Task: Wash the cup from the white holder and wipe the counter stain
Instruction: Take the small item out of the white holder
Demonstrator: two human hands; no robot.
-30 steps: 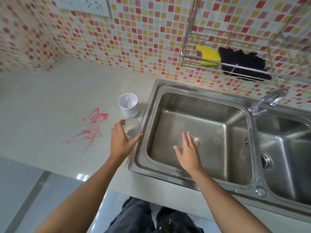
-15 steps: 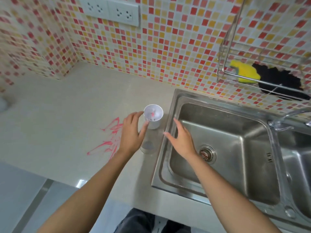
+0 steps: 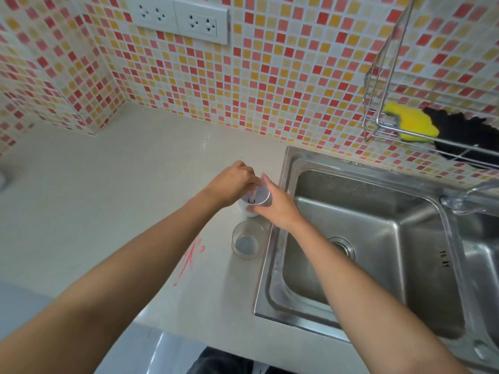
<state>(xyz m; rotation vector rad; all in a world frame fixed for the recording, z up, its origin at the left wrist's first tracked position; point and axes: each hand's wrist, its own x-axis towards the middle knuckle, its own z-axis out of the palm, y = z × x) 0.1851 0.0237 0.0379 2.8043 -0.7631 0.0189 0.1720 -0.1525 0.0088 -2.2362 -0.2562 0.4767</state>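
The white holder (image 3: 243,210) stands on the counter by the sink's left rim. A translucent cup (image 3: 258,197) with a dark red mark inside sits raised in it. My left hand (image 3: 229,186) pinches the cup's far rim. My right hand (image 3: 278,206) wraps the holder's right side, thumb across the front. A clear empty glass (image 3: 248,240) stands on the counter just in front of them, touched by neither hand. The red counter stain (image 3: 193,252) lies left of that glass, partly hidden under my left forearm.
The steel sink (image 3: 286,163) fills the right, with a faucet (image 3: 469,195) at its far right. A wire rack (image 3: 378,125) on the tiled wall holds a yellow sponge (image 3: 410,122) and a black cloth (image 3: 459,133). Wall sockets (image 3: 181,16) are above the counter.
My left hand let go of the clear glass on the counter and moved to the holder. My right hand came out of the sink and closed on the holder's side.
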